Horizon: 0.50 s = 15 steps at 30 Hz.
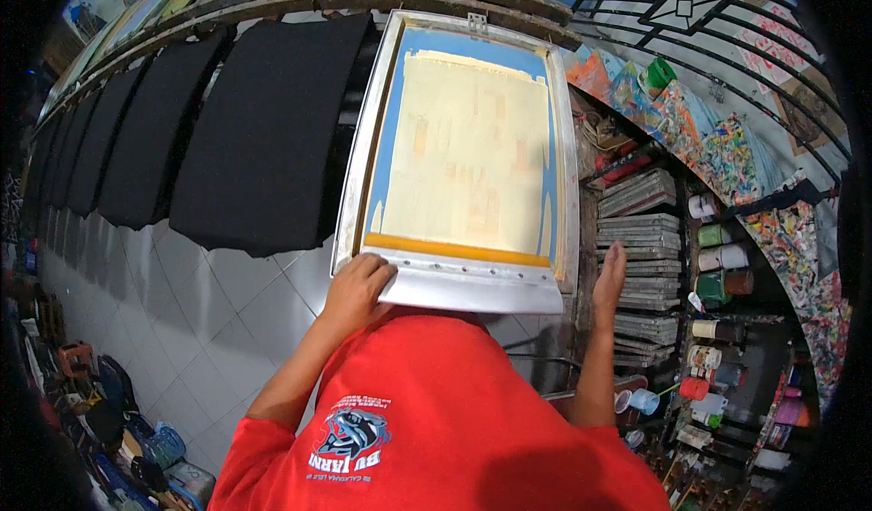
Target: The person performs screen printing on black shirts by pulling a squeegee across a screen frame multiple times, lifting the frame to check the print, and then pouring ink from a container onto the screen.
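A screen printing frame [565,148] lies in front of me, its blue mesh spread with pale cream ink [472,148]. Faint orange shapes show through the ink. Across the near end rests a wide squeegee [463,288] with a silver metal holder and an amber blade. My left hand [357,291] has its fingers curled over the squeegee's left end. Off to the right, apart from both frame and squeegee, my right hand [610,279] is held up edge-on, empty, with its fingers stretched out.
Black fabric pieces [272,129] lie on a row of boards to the left. Stacked frames [640,257] and ink tubs [723,257] fill shelves at right, below an ink-splattered ledge [727,157]. Metal bars [718,48] stand behind. Clutter [127,420] sits on the tiled floor [218,302].
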Available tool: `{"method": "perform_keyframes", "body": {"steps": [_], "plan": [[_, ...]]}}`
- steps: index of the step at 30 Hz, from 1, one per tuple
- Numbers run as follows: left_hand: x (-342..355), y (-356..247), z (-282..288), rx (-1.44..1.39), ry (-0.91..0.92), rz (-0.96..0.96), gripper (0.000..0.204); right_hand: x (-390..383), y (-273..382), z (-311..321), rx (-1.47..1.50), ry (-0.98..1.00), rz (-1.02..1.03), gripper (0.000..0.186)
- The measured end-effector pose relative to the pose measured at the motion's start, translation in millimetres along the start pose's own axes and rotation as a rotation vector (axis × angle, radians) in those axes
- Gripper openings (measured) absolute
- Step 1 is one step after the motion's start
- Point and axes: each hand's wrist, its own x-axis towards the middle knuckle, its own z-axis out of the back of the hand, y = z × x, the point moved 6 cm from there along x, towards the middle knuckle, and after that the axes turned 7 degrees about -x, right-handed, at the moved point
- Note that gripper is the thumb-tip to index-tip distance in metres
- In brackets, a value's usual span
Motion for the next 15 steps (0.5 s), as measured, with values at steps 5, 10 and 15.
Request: {"method": "perform_keyframes", "body": {"steps": [5, 10, 15], "plan": [[-2.2, -4.7, 9.4, -0.118, -0.033, -0.016, 0.057, -44.6, -36.6, -30.1, 0.309, 0.227, -0.366, 0.072], [-24.1, 56.3, 27.3, -0.031, -0.533, 0.223, 0.058, -28.7, -30.2, -47.7, 0.314, 0.279, -0.360, 0.067], [-30.2, 114.2, -3.6, -0.656, -0.376, 0.891, 0.049, -20.0, -32.8, -58.3, 0.258, 0.247, -0.250, 0.057]]}}
